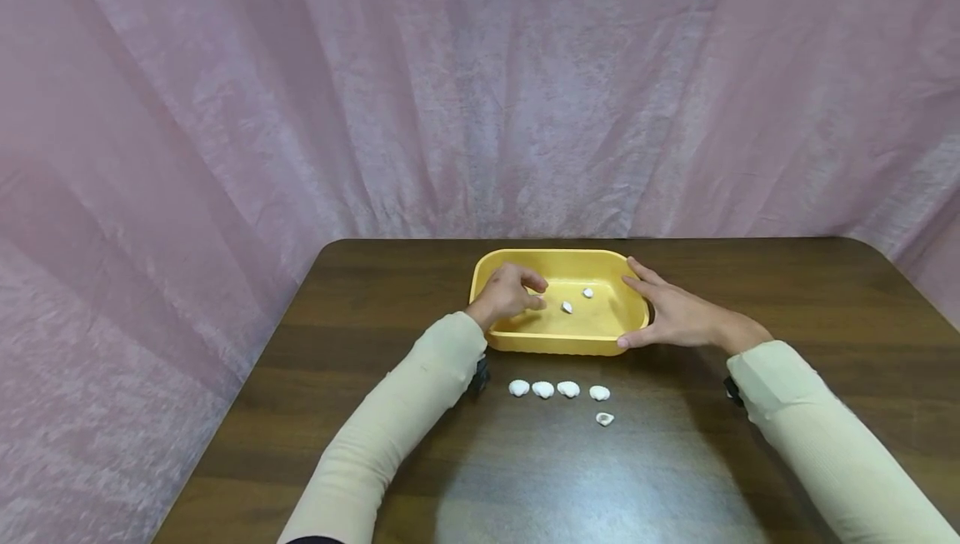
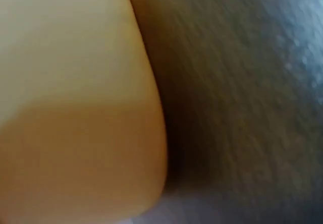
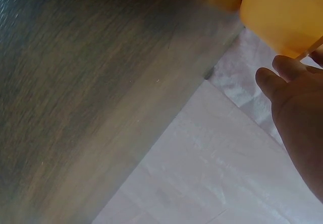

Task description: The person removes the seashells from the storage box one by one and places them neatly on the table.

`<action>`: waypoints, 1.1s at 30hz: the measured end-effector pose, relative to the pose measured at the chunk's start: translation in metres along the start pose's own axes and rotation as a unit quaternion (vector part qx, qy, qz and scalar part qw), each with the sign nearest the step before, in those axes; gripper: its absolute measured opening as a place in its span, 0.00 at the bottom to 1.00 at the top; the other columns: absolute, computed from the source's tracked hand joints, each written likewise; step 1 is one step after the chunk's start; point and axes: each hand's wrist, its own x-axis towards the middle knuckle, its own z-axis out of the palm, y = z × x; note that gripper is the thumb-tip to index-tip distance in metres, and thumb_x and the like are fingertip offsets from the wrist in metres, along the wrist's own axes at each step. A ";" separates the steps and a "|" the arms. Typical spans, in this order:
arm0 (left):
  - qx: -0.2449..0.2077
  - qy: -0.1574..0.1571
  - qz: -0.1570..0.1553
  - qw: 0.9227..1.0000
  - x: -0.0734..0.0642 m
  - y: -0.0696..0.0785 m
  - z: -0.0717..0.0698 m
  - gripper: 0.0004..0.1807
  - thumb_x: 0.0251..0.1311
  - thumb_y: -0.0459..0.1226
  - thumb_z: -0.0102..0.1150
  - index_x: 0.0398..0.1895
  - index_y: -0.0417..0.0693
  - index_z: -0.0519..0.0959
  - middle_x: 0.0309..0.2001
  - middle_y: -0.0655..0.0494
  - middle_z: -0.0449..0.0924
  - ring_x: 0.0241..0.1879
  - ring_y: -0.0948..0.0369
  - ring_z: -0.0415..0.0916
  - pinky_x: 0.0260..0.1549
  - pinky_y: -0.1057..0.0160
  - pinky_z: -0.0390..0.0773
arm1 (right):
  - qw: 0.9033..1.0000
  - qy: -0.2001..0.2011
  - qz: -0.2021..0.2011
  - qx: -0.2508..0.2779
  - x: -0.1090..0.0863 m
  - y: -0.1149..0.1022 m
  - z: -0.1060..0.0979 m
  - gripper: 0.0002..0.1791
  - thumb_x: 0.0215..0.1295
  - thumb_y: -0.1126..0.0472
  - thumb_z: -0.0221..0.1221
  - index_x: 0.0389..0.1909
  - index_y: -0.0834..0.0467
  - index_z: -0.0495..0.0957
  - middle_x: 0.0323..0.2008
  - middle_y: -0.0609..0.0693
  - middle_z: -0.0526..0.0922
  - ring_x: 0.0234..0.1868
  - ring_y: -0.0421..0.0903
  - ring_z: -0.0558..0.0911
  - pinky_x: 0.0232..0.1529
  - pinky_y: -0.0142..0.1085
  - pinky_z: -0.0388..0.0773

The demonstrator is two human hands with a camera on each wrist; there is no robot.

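Note:
A yellow plastic tray [image 1: 555,346] stands on the table, with two small white seashells [image 1: 567,307] visible on its floor. My left hand [image 1: 506,292] reaches over the tray's left side, thumb and forefinger bent towards each other. A tiny pale spot shows between those fingertips; whether it is a held shell is unclear. At the tray's right end, my right hand [image 1: 678,316] grips it, thumb at the front corner and fingers at the back one. The right wrist view shows its fingers [image 3: 270,82] against the tray's edge. Only sleeve and table fill the left wrist view.
In front of the tray, several white seashells [image 1: 543,390] lie in a row. One more shell [image 1: 604,419], hollow side showing, lies nearer me below the row's right end. The dark wooden table [image 1: 390,294] ends at a pink curtain [image 1: 480,111] behind.

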 end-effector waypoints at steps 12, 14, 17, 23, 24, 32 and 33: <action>0.037 0.016 -0.008 0.999 0.005 -0.006 0.004 0.14 0.57 0.30 0.71 0.47 0.43 0.86 0.45 0.54 0.86 0.51 0.56 0.79 0.52 0.62 0.77 | 1.000 0.004 -0.006 -0.001 0.003 0.001 0.001 0.64 0.49 0.40 0.75 0.72 0.76 0.53 0.78 0.67 0.39 0.75 0.69 0.49 0.69 0.62 0.55; 0.045 0.015 -0.007 0.999 0.007 -0.007 0.005 0.14 0.56 0.30 0.72 0.47 0.43 0.86 0.45 0.53 0.86 0.51 0.56 0.79 0.51 0.63 0.77 | 1.000 0.003 -0.006 -0.002 0.003 0.001 0.002 0.64 0.49 0.40 0.75 0.72 0.76 0.53 0.78 0.67 0.39 0.75 0.69 0.49 0.69 0.62 0.55; 0.056 0.014 -0.006 0.998 0.008 -0.009 0.006 0.14 0.55 0.29 0.72 0.46 0.43 0.87 0.43 0.54 0.87 0.49 0.57 0.80 0.50 0.64 0.78 | 1.000 0.003 -0.007 -0.003 0.004 0.002 0.002 0.64 0.49 0.40 0.75 0.72 0.76 0.53 0.78 0.67 0.39 0.75 0.69 0.49 0.69 0.62 0.55; 0.063 0.004 -0.005 0.998 0.007 -0.008 0.006 0.11 0.56 0.28 0.71 0.43 0.42 0.87 0.40 0.54 0.87 0.47 0.57 0.80 0.47 0.64 0.79 | 1.000 0.005 -0.006 -0.001 0.003 0.001 0.001 0.64 0.49 0.40 0.75 0.73 0.75 0.53 0.78 0.67 0.39 0.75 0.68 0.49 0.69 0.62 0.54; 0.066 0.003 -0.004 0.998 0.006 -0.008 0.006 0.10 0.57 0.28 0.71 0.42 0.43 0.88 0.39 0.54 0.87 0.46 0.57 0.80 0.47 0.64 0.79 | 1.000 0.006 -0.006 -0.001 0.002 0.001 0.001 0.64 0.49 0.40 0.75 0.73 0.75 0.53 0.78 0.67 0.39 0.75 0.68 0.49 0.69 0.62 0.54; 0.088 0.007 -0.005 0.996 0.004 -0.004 0.007 0.05 0.61 0.32 0.69 0.39 0.45 0.89 0.38 0.56 0.87 0.48 0.57 0.78 0.49 0.64 0.77 | 1.000 0.008 -0.008 -0.006 0.001 0.002 0.002 0.63 0.49 0.40 0.75 0.72 0.76 0.54 0.77 0.68 0.40 0.74 0.69 0.50 0.69 0.62 0.55; 0.085 0.008 -0.005 0.996 0.003 -0.004 0.007 0.05 0.61 0.32 0.69 0.39 0.45 0.89 0.38 0.56 0.87 0.47 0.58 0.79 0.49 0.64 0.77 | 1.000 0.009 -0.009 -0.006 0.001 0.002 0.002 0.63 0.49 0.40 0.75 0.72 0.76 0.54 0.77 0.68 0.40 0.74 0.69 0.50 0.69 0.62 0.55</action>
